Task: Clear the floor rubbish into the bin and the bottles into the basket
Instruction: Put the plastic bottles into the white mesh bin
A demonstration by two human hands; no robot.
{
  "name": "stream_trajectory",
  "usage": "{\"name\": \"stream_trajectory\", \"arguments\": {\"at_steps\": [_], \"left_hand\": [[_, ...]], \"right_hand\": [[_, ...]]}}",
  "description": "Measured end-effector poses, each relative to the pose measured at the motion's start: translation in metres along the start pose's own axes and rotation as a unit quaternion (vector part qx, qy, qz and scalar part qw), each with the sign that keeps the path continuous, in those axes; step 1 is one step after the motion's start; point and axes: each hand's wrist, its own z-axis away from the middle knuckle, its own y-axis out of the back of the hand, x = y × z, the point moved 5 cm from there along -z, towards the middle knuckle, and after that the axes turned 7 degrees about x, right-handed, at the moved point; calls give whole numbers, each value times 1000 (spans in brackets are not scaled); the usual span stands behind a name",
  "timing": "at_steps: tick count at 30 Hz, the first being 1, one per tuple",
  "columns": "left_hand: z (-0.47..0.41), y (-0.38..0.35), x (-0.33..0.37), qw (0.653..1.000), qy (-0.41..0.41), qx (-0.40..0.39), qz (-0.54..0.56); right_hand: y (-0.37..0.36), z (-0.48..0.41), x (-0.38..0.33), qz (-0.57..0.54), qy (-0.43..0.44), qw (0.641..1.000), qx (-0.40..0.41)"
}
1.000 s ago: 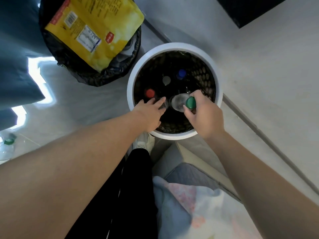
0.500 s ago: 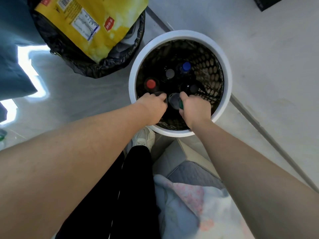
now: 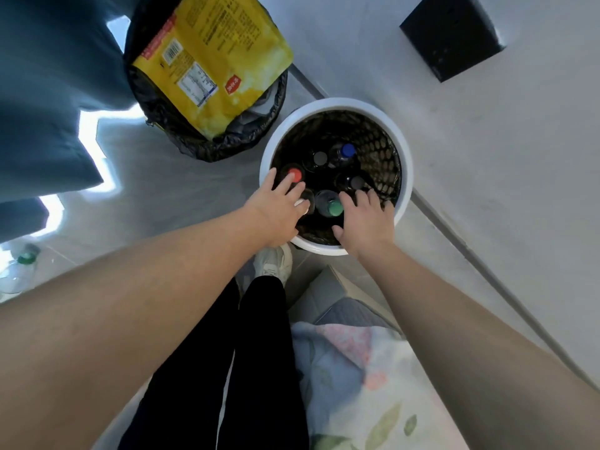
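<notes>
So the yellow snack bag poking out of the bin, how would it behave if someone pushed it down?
The yellow snack bag looks like thin film, so probably floppy and light. It stands above the bin rim, so a push would likely crumple it rather than sink it whole.

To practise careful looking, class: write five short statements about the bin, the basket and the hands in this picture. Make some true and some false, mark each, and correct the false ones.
1. Both the left hand and the right hand are over the white-rimmed basket. True.
2. The right hand grips the green-capped bottle. False: its fingers are spread and hold nothing, and that bottle stands in the basket.
3. A red-capped bottle stands in the basket. True.
4. Every bottle is already in the basket. False: a clear bottle is on the floor at the far left.
5. The yellow packet sticks out of the black-lined bin. True.
</notes>
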Motion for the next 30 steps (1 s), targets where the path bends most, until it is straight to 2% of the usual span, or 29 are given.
{"name": "stream_trajectory", "arguments": {"at_steps": [3, 7, 12, 16, 20, 23, 27, 30], "left_hand": [[48, 19, -7, 999, 16, 9, 35], [131, 41, -9, 988, 79, 11, 132], [262, 82, -10, 954, 196, 27, 227], [369, 118, -4, 914, 291, 79, 273], [455, 135, 12, 857, 376, 155, 316], [503, 125, 27, 797, 447, 192, 357], [550, 91, 50, 706, 528, 204, 425], [578, 59, 68, 656, 564, 203, 459]], "right_hand": [[33, 29, -5, -6, 16, 1000, -8], [91, 78, -24, -4, 36, 999, -18], [192, 155, -63, -43, 71, 997, -3], [269, 220, -97, -55, 137, 989, 21], [316, 276, -130, -48, 212, 975, 52], [329, 307, -159, -34, 267, 961, 63], [338, 338, -205, 4, 342, 938, 65], [343, 358, -244, 27, 375, 924, 71]]}}
